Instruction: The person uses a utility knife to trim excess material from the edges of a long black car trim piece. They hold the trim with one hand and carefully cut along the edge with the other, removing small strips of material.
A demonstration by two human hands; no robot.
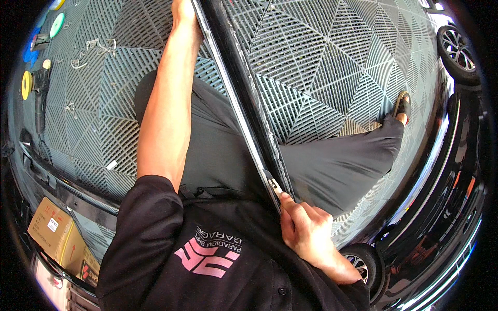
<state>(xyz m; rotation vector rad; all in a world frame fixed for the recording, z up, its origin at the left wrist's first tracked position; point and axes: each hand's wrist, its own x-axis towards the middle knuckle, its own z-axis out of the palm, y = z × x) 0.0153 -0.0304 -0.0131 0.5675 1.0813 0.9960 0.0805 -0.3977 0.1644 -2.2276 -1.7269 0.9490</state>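
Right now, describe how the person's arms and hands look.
The short black left sleeve leaves the left forearm bare. The right sleeve is also black. The right hand is bare; the left hand, partly cut off, looks bare too.

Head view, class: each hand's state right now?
Left hand: beside the black strip; fingers hidden, cannot tell.
Right hand: closed, holding a small pale tool.

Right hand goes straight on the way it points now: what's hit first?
The long black strip with a silver edge, at the tip of the small, slim, pale tool in the right hand. They seem to touch, though depth is unclear.
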